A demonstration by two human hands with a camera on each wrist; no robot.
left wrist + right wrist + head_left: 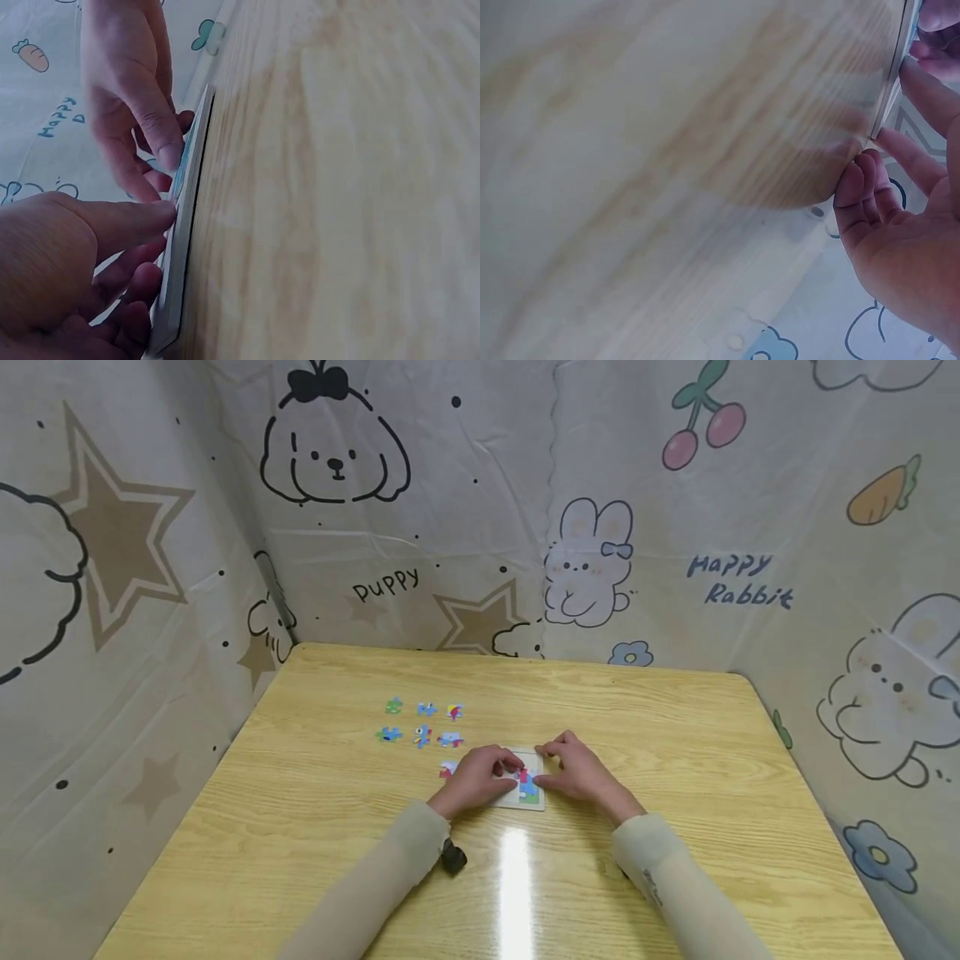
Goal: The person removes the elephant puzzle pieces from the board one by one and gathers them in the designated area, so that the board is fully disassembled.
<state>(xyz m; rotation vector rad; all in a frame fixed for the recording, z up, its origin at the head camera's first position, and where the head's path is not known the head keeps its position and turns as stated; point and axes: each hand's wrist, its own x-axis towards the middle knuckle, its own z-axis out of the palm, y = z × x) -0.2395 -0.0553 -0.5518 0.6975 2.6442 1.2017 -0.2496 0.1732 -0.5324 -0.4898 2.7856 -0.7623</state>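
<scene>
A small, pale puzzle tray (531, 805) lies flat on the table between my hands. Joined blue, green and red pieces (529, 789) fill part of its right side. My left hand (478, 777) bends over the tray's left half, its thumb (142, 225) touching the tray and its other fingers curled. Whether a piece is between those fingertips is hidden. On the other side, my right hand (577, 770) grips the tray's right edge, with the thumb by the joined pieces and the index finger (907, 157) at the far corner.
Several loose puzzle pieces (422, 735) lie in rows on the table, left of and beyond the tray. One more piece (447, 769) shows beside my left hand. Patterned cloth (465, 527) hangs around the wooden table (675, 877).
</scene>
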